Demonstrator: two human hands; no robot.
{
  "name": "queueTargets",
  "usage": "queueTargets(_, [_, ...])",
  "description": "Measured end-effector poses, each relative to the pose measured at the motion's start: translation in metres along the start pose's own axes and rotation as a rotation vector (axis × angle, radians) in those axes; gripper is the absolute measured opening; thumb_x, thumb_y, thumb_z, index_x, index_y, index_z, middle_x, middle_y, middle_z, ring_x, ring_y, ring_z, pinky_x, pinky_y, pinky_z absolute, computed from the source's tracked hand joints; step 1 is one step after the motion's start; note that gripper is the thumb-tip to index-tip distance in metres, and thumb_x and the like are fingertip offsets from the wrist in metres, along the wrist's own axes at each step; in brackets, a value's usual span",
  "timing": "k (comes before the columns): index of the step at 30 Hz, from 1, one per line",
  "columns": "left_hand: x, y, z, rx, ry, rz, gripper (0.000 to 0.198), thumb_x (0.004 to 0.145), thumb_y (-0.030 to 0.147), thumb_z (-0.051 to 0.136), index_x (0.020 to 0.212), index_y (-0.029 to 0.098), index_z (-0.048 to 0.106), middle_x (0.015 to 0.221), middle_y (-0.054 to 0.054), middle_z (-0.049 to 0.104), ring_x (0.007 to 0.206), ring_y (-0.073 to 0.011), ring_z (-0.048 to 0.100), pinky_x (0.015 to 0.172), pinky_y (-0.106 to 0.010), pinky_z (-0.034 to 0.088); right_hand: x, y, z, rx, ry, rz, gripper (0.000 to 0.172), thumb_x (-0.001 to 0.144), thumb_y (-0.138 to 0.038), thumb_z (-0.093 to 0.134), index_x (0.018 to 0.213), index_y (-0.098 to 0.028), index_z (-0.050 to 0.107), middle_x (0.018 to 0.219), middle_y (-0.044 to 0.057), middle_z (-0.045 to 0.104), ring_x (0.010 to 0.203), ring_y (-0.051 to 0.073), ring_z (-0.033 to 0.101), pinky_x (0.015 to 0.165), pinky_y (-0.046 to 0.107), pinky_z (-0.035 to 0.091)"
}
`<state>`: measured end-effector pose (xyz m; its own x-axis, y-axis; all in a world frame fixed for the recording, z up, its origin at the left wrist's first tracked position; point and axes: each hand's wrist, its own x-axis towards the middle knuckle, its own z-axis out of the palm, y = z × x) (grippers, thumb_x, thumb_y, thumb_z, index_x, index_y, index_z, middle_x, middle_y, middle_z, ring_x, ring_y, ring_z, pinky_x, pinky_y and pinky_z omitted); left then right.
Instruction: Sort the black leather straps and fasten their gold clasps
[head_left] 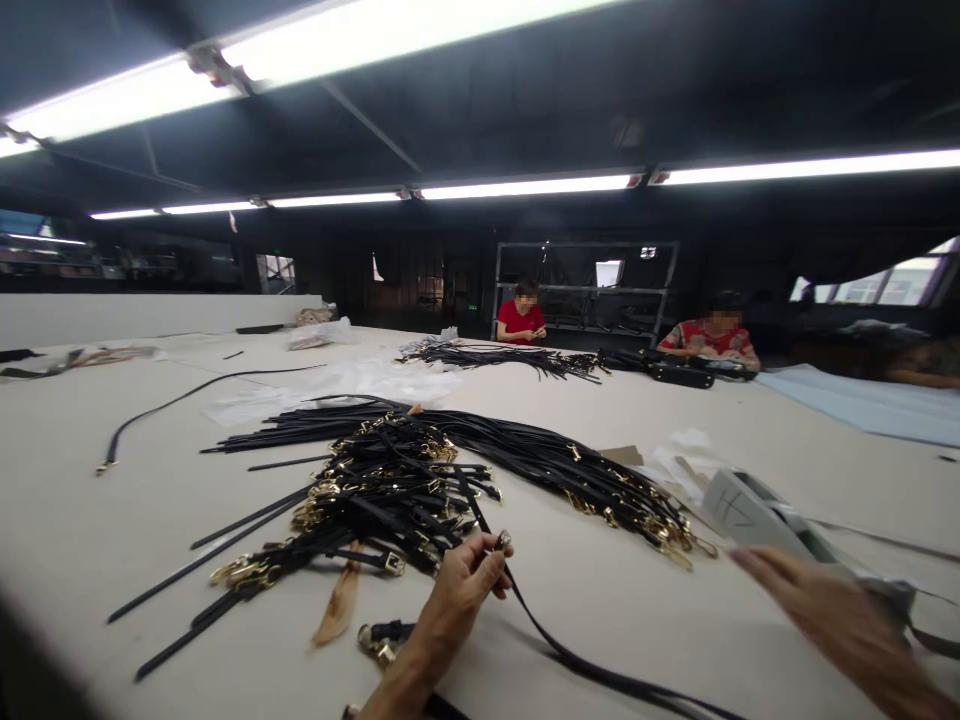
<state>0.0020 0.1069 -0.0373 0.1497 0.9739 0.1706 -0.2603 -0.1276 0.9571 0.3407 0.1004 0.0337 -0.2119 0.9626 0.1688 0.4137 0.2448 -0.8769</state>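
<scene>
My left hand (466,585) is closed in a pinch on a black strap near its gold metal fitting (502,541). The strap (547,640) trails down to the right across the table. My right hand (817,605) is smeared by motion beside a grey tape dispenser (757,510); whether its fingers hold anything cannot be made out. Beyond my left hand lies a heap of black straps (390,490) with gold buckles and clasps. Another long bundle of straps (525,445) stretches to the right. A black piece with gold hardware (382,640) sits partly behind my left forearm.
A tan scrap (341,605) lies before the heap. One loose strap (172,400) curves at the left, near clear plastic (330,390). Further back are more straps (502,357) and two people (521,318) seated at the far edge. Pale blue sheets (862,400) lie right.
</scene>
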Motion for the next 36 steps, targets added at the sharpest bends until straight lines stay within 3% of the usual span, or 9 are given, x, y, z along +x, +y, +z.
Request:
queueTargets(3, [-0.003, 0.001, 0.003, 0.220, -0.024, 0.082, 0.031, 0.084, 0.043, 0.066, 0.092, 0.013, 0.069, 0.078, -0.004, 0.062, 0.067, -0.0157, 0.060, 0.063, -0.025, 0.047, 0.029, -0.010, 0.069, -0.051, 0.102, 0.007, 0.029, 0.085, -0.051, 0.064, 0.085, -0.024, 0.075, 0.092, 0.004, 0.075, 0.088, 0.022, 0.067, 0.083, 0.031, 0.049])
queueTargets(6, [-0.005, 0.003, 0.007, 0.407, -0.018, 0.152, 0.018, 0.088, 0.031, 0.059, 0.091, 0.016, 0.068, 0.082, -0.004, 0.060, 0.068, -0.0163, 0.059, 0.064, -0.026, 0.047, 0.057, -0.043, 0.138, 0.115, -0.008, -0.056, 0.036, 0.080, -0.049, 0.068, 0.100, -0.020, 0.075, 0.107, 0.007, 0.073, 0.102, 0.027, 0.064, 0.093, 0.035, 0.045])
queueTargets(10, [-0.005, 0.008, 0.010, 0.503, -0.001, 0.195, 0.012, 0.083, 0.015, 0.057, 0.086, 0.018, 0.068, 0.084, -0.005, 0.062, 0.074, -0.0187, 0.058, 0.068, -0.026, 0.044, 0.078, -0.077, 0.179, 0.293, -0.103, -0.021, 0.037, 0.078, -0.048, 0.069, 0.095, -0.015, 0.074, 0.089, 0.005, 0.073, 0.084, 0.022, 0.064, 0.076, 0.031, 0.048])
queueTargets(14, [-0.008, 0.015, 0.012, 0.472, -0.025, 0.247, 0.013, 0.082, 0.014, 0.060, 0.086, 0.020, 0.071, 0.089, -0.007, 0.066, 0.084, -0.0221, 0.058, 0.075, -0.028, 0.043, 0.078, -0.084, 0.178, 0.330, -0.132, 0.000, 0.035, 0.078, -0.048, 0.070, 0.081, -0.013, 0.069, 0.072, 0.001, 0.066, 0.069, 0.015, 0.057, 0.066, 0.026, 0.044])
queueTargets(18, [-0.011, 0.021, 0.011, 0.376, 0.020, 0.286, 0.011, 0.083, 0.019, 0.064, 0.089, 0.021, 0.074, 0.105, -0.010, 0.065, 0.095, -0.0245, 0.059, 0.085, -0.029, 0.045, 0.069, -0.091, 0.155, 0.626, -0.048, 0.039, 0.038, 0.073, -0.051, 0.076, 0.081, -0.017, 0.060, 0.076, 0.000, 0.061, 0.067, 0.012, 0.054, 0.065, 0.025, 0.044])
queueTargets(21, [-0.013, 0.021, 0.009, 0.238, 0.030, 0.206, 0.019, 0.085, 0.031, 0.064, 0.095, 0.019, 0.074, 0.103, -0.011, 0.065, 0.077, -0.0199, 0.062, 0.068, -0.027, 0.049, 0.056, -0.090, 0.125, 0.674, 0.078, 0.139, 0.046, 0.064, -0.051, 0.082, 0.087, -0.019, 0.058, 0.072, -0.003, 0.054, 0.051, 0.006, 0.040, 0.048, 0.020, 0.030])
queueTargets(25, [-0.014, 0.017, 0.007, 0.091, -0.028, 0.092, 0.034, 0.087, 0.044, 0.061, 0.103, 0.015, 0.070, 0.080, -0.007, 0.065, 0.063, -0.0152, 0.058, 0.055, -0.023, 0.045, 0.031, -0.064, 0.100, 0.393, -0.023, 0.307, 0.049, 0.070, -0.062, 0.073, 0.080, -0.016, 0.056, 0.062, -0.005, 0.047, 0.044, 0.003, 0.020, 0.043, 0.021, 0.010])
queueTargets(30, [-0.018, 0.017, 0.010, 0.102, -0.120, 0.081, 0.036, 0.090, 0.047, 0.055, 0.102, 0.015, 0.066, 0.083, -0.005, 0.064, 0.059, -0.0112, 0.051, 0.052, -0.021, 0.039, 0.010, -0.027, 0.114, 0.291, -0.108, 0.385, 0.053, 0.072, -0.067, 0.066, 0.075, -0.017, 0.051, 0.057, -0.007, 0.045, 0.043, 0.003, 0.019, 0.043, 0.022, 0.008])
queueTargets(36, [-0.026, 0.023, 0.017, 0.212, -0.211, 0.064, 0.029, 0.093, 0.041, 0.052, 0.095, 0.016, 0.067, 0.080, -0.004, 0.062, 0.061, -0.0115, 0.047, 0.055, -0.022, 0.037, 0.005, -0.029, 0.142, 0.385, -0.169, 0.351, 0.056, 0.071, -0.071, 0.065, 0.076, -0.017, 0.052, 0.055, -0.007, 0.046, 0.042, 0.003, 0.020, 0.043, 0.021, 0.009])
